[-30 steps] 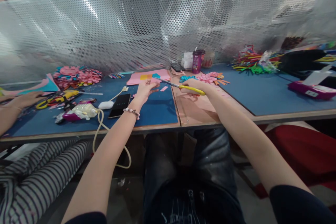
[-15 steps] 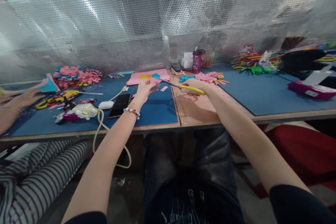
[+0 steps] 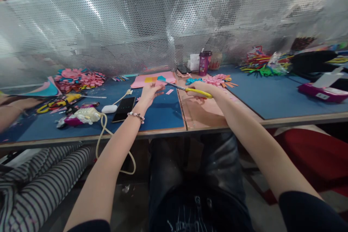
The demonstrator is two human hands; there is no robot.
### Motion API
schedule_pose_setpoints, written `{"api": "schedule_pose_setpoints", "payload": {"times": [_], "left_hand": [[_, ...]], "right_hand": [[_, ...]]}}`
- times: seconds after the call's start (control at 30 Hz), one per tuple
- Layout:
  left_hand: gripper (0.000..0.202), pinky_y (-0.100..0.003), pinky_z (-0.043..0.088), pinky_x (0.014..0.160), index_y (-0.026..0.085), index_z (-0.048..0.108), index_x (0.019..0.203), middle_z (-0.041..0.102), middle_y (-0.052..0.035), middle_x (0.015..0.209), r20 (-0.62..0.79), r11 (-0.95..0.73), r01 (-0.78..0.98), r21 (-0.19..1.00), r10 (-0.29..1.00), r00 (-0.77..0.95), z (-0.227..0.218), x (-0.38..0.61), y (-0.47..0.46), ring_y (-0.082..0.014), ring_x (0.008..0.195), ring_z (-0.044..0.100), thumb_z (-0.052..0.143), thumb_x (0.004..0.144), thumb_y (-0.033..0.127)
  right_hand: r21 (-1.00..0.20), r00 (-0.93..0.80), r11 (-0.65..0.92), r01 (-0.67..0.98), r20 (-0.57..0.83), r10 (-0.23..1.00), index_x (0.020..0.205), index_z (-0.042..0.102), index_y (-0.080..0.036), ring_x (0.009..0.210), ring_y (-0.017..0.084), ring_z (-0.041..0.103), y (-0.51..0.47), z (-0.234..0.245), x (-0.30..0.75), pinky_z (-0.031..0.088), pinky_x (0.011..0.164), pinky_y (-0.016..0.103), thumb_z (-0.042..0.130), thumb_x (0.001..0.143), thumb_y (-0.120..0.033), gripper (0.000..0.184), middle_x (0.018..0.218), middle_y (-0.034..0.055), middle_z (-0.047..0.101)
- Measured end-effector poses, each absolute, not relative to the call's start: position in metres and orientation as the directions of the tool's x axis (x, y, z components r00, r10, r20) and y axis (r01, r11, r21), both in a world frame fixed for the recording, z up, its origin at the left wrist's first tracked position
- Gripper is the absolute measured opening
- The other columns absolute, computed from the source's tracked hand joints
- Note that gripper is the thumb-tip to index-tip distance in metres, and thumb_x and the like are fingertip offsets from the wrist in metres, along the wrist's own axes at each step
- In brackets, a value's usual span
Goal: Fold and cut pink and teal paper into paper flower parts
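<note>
My right hand (image 3: 201, 87) is wrapped round the yellow handles of a pair of scissors (image 3: 199, 92), whose blades point left toward my other hand. Pinched in the fingers of my left hand (image 3: 150, 94) is a small pink piece (image 3: 161, 83), close to the blade tips. Whether it is paper or foam I cannot tell. Just under the blades, a small pink strip (image 3: 169, 91) lies on the blue mat (image 3: 165, 116). Beyond both hands rests a stack of pink sheets (image 3: 140, 81) with yellow, orange and blue bits on top.
Left of me lie a phone (image 3: 124, 109), a white case (image 3: 109, 108), a glue gun with a cord (image 3: 81, 115) and a heap of pink and blue pieces (image 3: 78, 78). A co-worker's hand (image 3: 23, 104) is at far left. A purple cup (image 3: 204, 63) stands behind.
My hands and the scissors stay almost where they were. At far left, the co-worker's hand and the pink and blue sheets there have shifted slightly.
</note>
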State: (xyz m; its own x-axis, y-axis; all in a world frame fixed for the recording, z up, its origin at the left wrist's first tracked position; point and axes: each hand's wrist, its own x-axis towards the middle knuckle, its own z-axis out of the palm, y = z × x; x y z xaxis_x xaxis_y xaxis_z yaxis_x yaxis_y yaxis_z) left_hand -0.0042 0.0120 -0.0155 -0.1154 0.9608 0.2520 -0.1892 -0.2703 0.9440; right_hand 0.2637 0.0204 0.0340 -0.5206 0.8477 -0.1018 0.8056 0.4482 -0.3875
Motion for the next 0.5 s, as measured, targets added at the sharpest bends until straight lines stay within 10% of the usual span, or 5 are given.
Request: {"api": "schedule_pose_setpoints", "payload": {"times": [0.5], "left_hand": [[0.021, -0.034, 0.059, 0.08, 0.012, 0.068, 0.089, 0.074, -0.0122, 0.092, 0.251, -0.271, -0.182, 0.945, 0.96, -0.123, -0.0148, -0.0038, 0.0112, -0.0206, 0.088, 0.072, 0.077, 0.071, 0.016]], "right_hand": [[-0.339, -0.536, 0.476, 0.812, -0.11, 0.837, 0.112, 0.062, -0.01, 0.042, 0.008, 0.051, 0.0114, 0.0428, 0.2641, 0.045, 0.047, 0.02, 0.056, 0.094, -0.025, 0.024, 0.064, 0.0031, 0.064]]}}
